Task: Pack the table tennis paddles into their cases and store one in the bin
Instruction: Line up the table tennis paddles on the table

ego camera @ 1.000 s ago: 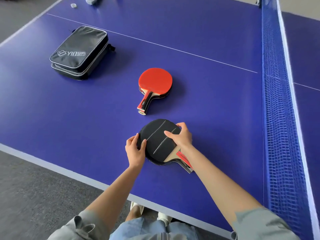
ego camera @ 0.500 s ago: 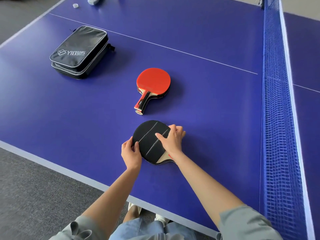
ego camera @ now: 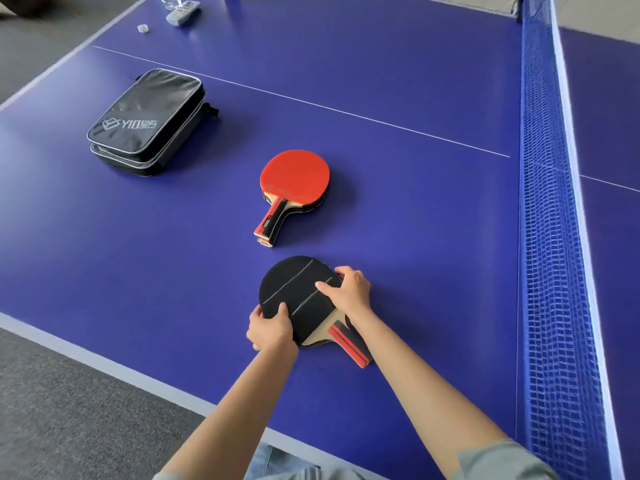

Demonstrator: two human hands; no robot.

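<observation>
A paddle with a black face (ego camera: 294, 292) marked by two pale lines lies flat near the table's front edge, its red-striped handle pointing toward me and to the right. My left hand (ego camera: 270, 329) grips the blade's near-left rim. My right hand (ego camera: 349, 291) grips its right rim, thumb on the black rubber. A second paddle (ego camera: 294, 178), red face up, lies just beyond, handle toward me; it seems to rest on another blade. Black zipped cases (ego camera: 149, 119), apparently two stacked, sit at the far left.
The blue table (ego camera: 398, 237) has a white centre line. The blue net (ego camera: 550, 237) runs along the right. A remote, a bottle base and a small white cap (ego camera: 142, 28) sit at the far left corner. Grey carpet lies below the front edge.
Both hands stay on the black paddle. Its handle, hidden under my right forearm half a second ago, shows again, and my left hand has slid toward the blade's near edge.
</observation>
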